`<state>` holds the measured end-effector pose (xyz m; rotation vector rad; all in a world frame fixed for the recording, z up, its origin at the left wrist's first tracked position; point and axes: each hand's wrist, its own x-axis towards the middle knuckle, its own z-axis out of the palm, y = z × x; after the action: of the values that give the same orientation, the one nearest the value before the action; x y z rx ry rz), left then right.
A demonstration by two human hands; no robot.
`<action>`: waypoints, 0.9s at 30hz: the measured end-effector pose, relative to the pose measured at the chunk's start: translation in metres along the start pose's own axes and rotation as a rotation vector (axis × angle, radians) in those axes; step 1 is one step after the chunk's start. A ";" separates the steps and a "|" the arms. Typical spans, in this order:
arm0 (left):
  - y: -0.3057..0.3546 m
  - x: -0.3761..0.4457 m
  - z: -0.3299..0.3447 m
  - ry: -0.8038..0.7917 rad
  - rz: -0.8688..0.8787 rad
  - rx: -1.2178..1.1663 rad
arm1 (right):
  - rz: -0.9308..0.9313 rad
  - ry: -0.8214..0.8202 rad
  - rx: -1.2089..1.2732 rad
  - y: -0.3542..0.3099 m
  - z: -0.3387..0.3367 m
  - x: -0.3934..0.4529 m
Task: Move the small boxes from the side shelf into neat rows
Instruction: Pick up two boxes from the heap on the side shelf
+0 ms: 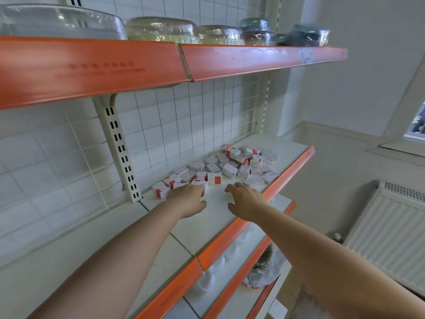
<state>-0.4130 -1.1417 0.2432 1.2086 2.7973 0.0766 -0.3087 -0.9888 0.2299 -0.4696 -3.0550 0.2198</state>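
Small boxes (220,165) heaped loose on white shelf (230,217) with orange lip, against tiled wall; no rows formed yet. Left hand (188,199) laid over nearest boxes, fingers curved; actual pinch cannot be told. Right hand (243,201) loosely spread, nothing held, just short of heap. Boxes judged light, stiff card, easily slid, crushable if squeezed; best pinched across short sides.

Two hands (190,199), dozens of small boxes (220,166), five wrapped bowls (161,29), one radiator (391,231)
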 end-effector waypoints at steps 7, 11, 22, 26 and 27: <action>0.007 0.044 0.003 0.013 -0.105 -0.040 | -0.103 -0.035 -0.016 0.037 -0.004 0.051; 0.011 0.066 0.001 0.008 -0.203 -0.027 | -0.185 -0.042 -0.032 0.061 -0.009 0.084; 0.016 0.090 0.019 0.008 -0.454 0.091 | -0.441 -0.096 -0.065 0.087 0.007 0.150; 0.014 0.097 0.021 -0.002 -0.500 0.128 | -0.486 -0.084 -0.101 0.086 0.016 0.168; 0.013 0.098 0.022 -0.002 -0.500 0.123 | -0.496 -0.082 -0.098 0.085 0.018 0.171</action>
<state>-0.4679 -1.0608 0.2155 0.4919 3.0432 -0.1336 -0.4480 -0.8589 0.2030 0.3072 -3.1438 0.0682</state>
